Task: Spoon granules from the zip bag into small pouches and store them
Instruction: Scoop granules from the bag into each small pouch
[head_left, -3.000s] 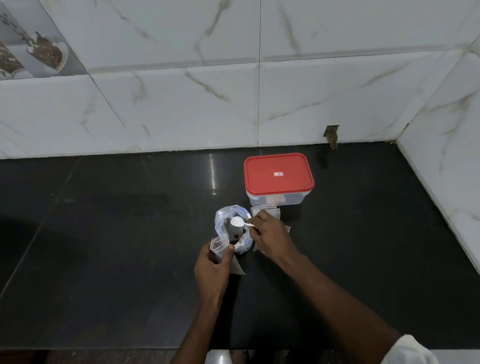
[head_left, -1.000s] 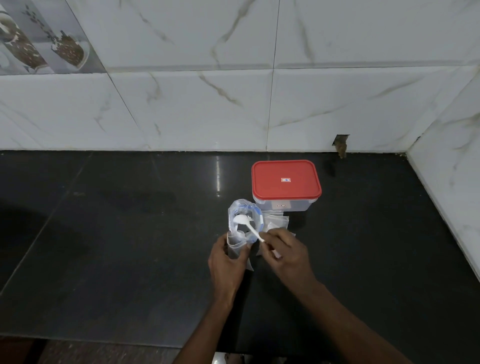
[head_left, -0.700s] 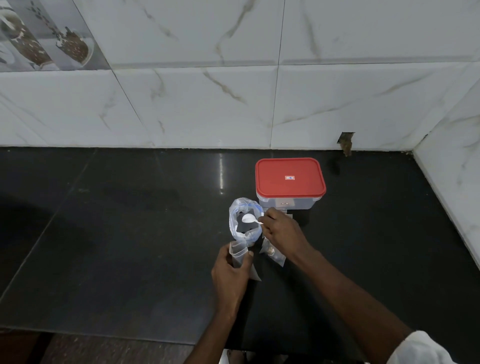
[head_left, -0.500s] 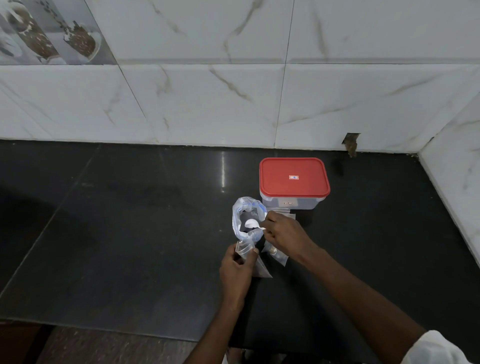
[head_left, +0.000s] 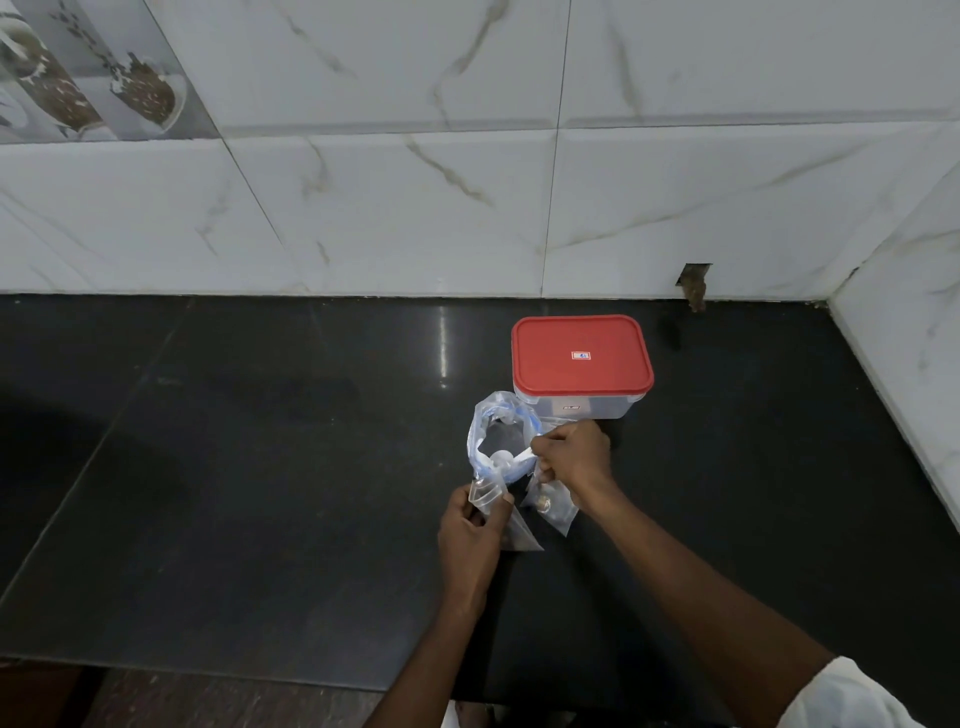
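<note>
**Zip bag** (head_left: 485, 431): clear, with a blue-edged mouth. It stands open on the table (head_left: 249, 467), just in front of the box. The inside looks dark, and the granules are too small to make out.

**Spoon** (head_left: 503, 458): white. The bowl is inside the bag's mouth and the handle crosses the bag's right rim.

**Small pouch** (head_left: 487, 498): clear, with its mouth up, just on the near side of the bag. Whether it touches the bag cannot be told.

**Second pouch** (head_left: 551, 512): lies flat on the table under the right wrist, with a brownish speck inside.

**Box** (head_left: 582, 358): clear, with its red lid on, behind the bag.

**Step in hand (judged):** taking a spoonful from the bag for the held pouch.
- Lift the spoon out level.
- Keep the pouch mouth spread and close under the bag's lip so the spoon travels only a short way.
- Tip slowly, with the spoon's tip past the pouch rim.
- The pouch is limp and its mouth may fold shut. Granules spilled on the dark table would be hard to find.

**Right grip** (head_left: 571, 457): fingers curled, pinching the spoon handle. The knuckles face up and the wrist is bent toward the bag. The forearm enters from the lower right, with a white sleeve at the frame's corner.

**Left grip** (head_left: 470, 540): holds the small pouch between thumb and fingers near its top. The hand is upright and the forearm rises from the bottom centre.
</note>
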